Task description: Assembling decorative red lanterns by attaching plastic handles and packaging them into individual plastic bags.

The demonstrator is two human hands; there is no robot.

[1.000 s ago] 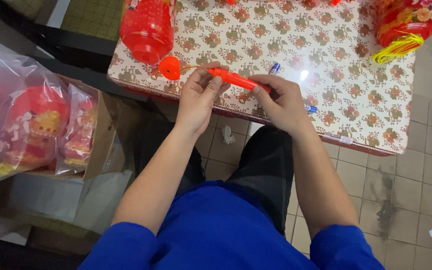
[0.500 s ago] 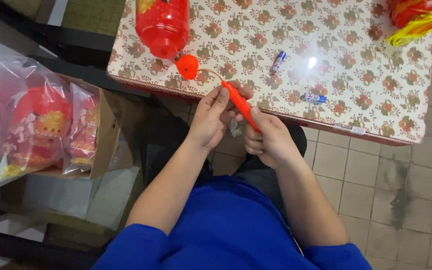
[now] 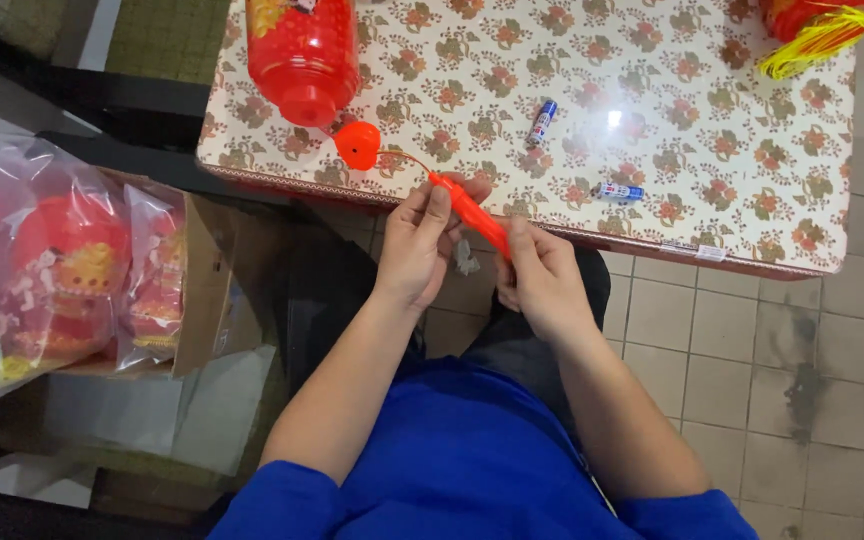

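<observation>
Since a moment ago both hands have drawn back from over the bench to its near edge. My left hand (image 3: 420, 245) pinches the upper end of the orange stick handle (image 3: 470, 212), and my right hand (image 3: 542, 280) closes round its lower end, so it slants between them. A thin wire runs from it to the orange heart-shaped piece (image 3: 357, 145) resting on the bench (image 3: 752, 180) under the red lantern (image 3: 304, 55). Steady, close grips seem wise, so the wire doesn't tug. Two small batteries (image 3: 542, 122) lie nearby; bagged lanterns (image 3: 62, 270) crowd my left.
</observation>
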